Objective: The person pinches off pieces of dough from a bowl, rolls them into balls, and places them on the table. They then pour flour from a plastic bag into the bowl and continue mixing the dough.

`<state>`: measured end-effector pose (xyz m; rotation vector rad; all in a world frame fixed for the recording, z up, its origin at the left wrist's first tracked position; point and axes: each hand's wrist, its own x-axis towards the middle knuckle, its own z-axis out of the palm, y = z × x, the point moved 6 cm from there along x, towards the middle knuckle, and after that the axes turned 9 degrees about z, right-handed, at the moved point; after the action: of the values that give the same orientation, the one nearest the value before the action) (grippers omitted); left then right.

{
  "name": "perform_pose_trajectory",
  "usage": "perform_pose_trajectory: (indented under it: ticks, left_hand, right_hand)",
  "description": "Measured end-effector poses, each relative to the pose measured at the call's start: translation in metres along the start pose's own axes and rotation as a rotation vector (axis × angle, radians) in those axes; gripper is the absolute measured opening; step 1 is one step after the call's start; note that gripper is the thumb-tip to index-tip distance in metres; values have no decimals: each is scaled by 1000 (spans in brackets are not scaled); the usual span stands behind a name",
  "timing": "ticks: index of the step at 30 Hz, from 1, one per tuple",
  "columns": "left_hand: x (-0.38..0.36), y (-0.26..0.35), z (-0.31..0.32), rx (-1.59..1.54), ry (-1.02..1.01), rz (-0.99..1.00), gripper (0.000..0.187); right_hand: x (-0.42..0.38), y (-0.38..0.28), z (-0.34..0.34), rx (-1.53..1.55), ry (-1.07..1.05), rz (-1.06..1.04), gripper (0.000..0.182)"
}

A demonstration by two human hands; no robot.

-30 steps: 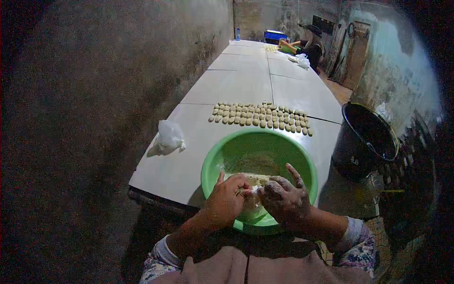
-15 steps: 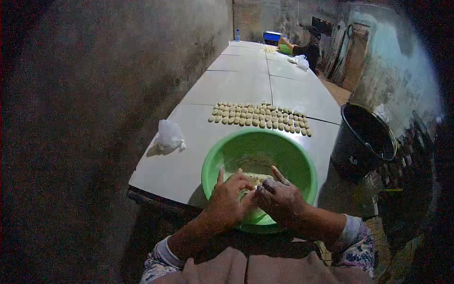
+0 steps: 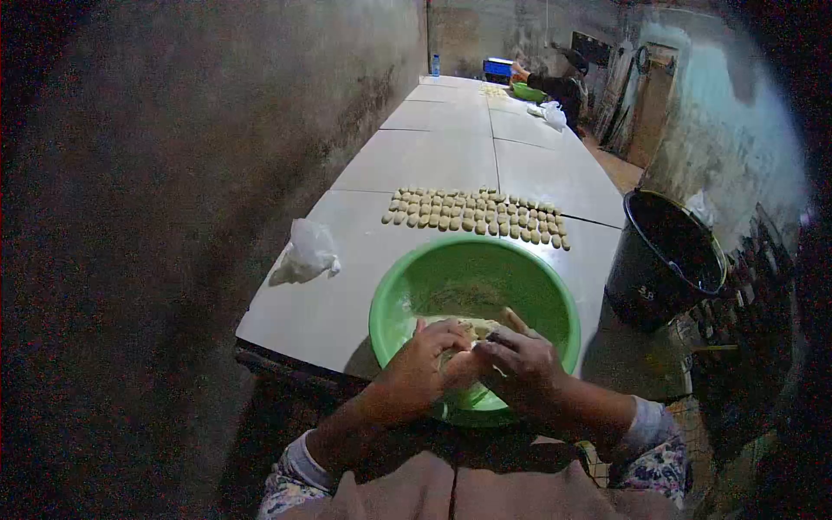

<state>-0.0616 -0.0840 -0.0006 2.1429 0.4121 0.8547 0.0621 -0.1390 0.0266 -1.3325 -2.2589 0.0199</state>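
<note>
Pale dough [image 3: 473,327] shows in the large green basin [image 3: 555,295], just beyond my fingers. Over the near half of the basin, my left hand [image 3: 429,360] and my right hand [image 3: 524,360] meet at their fingertips. Both have curled fingers, pinched around a small bit of dough that is mostly hidden between them. Pale flour or dough coats the fingers of my right hand. Past the basin's far rim, rows of small oval dough pieces [image 3: 468,211] lie on the white tabletop [image 3: 433,156].
A knotted white plastic bag [image 3: 312,250] sits on the table at left. To the right stands a black bucket [image 3: 654,269]. At the far end, another person [image 3: 563,91] reaches toward a green bowl [image 3: 527,92], near a blue crate [image 3: 497,68] and a bottle [image 3: 435,65]. A wall runs along the left.
My fingers have shifted slightly and closed in together over the basin. At the far end, the other person's arm has moved. The dough rows look the same.
</note>
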Motion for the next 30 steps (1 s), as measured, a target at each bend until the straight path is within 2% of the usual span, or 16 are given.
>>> perform_pose_trajectory:
  ticks: [2,8,20,22,26,30]
  left_hand:
    - [-3,-1,0,29,11,1,20]
    - [-4,1,0,29,44,5,19]
    - [-5,5,-2,119,81,-6,15]
    - [-4,0,1,8,58,-38,14]
    - [-4,1,-1,49,87,-29,14]
    - [-3,-6,3,-46,61,-50,12]
  right_hand:
    - [-3,8,0,3,19,108,22]
    - [-4,-1,-7,-42,59,179,19]
    - [-7,-5,0,-167,134,179,17]
    - [-7,-3,1,-154,125,202,18]
    - [-7,-1,1,-149,104,229,19]
    - [-7,-1,4,-154,113,211,19]
